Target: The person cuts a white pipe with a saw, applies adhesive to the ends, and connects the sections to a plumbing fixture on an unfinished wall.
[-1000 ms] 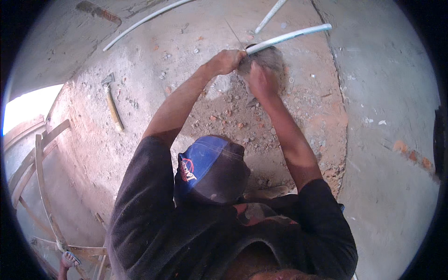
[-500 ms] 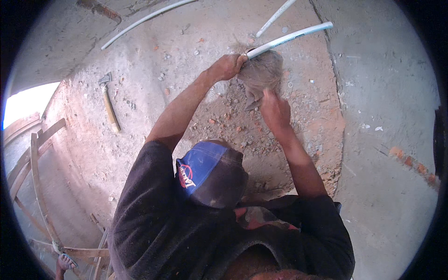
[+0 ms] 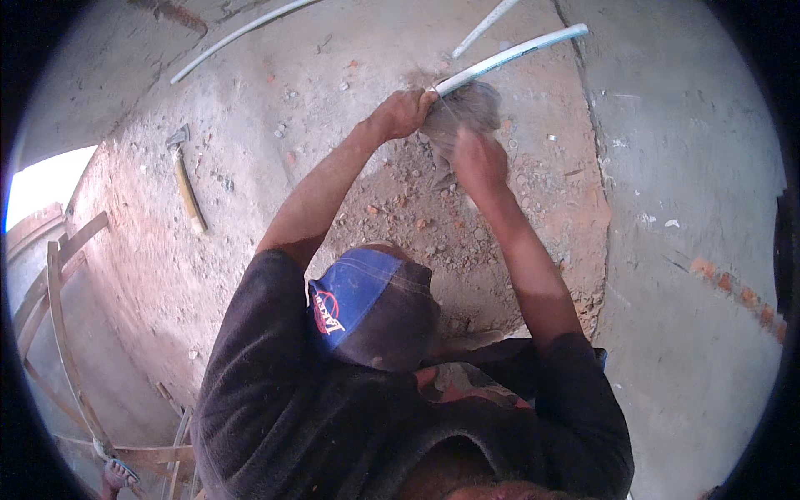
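Note:
My left hand (image 3: 403, 111) is closed around the near end of a white plastic pipe (image 3: 510, 53) that runs up and to the right over the concrete floor. A grey crumpled rag (image 3: 468, 108) is bunched around that pipe end. My right hand (image 3: 477, 160) presses on the lower part of the rag, fingers closed on the cloth. My blue and dark cap (image 3: 369, 304) and dark shirt fill the lower middle of the view.
A hammer with a wooden handle (image 3: 184, 179) lies on the floor at the left. Two more white pipes (image 3: 237, 33) (image 3: 482, 27) lie at the top. Brick rubble and dust (image 3: 417, 217) cover the floor below my hands. A wooden frame (image 3: 58, 300) stands at the far left.
My right hand had dropped below the rag half a second ago and has now come back up onto it. My left hand keeps its hold on the pipe end.

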{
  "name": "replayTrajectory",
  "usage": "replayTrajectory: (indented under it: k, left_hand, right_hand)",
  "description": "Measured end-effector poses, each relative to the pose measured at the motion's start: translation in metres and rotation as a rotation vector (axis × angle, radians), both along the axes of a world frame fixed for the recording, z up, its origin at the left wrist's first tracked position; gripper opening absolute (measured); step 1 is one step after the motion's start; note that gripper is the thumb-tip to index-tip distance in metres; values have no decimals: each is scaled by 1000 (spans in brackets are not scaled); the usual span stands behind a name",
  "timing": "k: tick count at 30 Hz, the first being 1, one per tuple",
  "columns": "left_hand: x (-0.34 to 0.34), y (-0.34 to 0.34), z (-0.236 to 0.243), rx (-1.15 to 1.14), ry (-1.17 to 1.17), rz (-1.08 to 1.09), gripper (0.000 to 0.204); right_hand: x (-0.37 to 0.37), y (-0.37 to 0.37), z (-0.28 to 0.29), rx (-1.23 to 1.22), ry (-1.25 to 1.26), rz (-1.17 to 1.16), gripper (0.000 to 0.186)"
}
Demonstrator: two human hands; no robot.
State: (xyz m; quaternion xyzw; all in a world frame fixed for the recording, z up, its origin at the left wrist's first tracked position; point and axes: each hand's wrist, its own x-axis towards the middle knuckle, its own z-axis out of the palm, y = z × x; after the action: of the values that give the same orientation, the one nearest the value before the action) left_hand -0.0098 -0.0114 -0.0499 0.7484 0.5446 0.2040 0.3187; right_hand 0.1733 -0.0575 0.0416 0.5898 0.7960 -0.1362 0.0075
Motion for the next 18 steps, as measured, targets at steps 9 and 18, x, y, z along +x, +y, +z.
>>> replayTrajectory:
  k: [9,18]
  left_hand:
    - [-4,-3,-35,420,68,-85,22]
    - [3,-3,-3,257,26,-9,20]
  right_hand:
    - [16,-22,7,-16,33,-13,18]
    - [8,-3,-8,13,51,38,14]
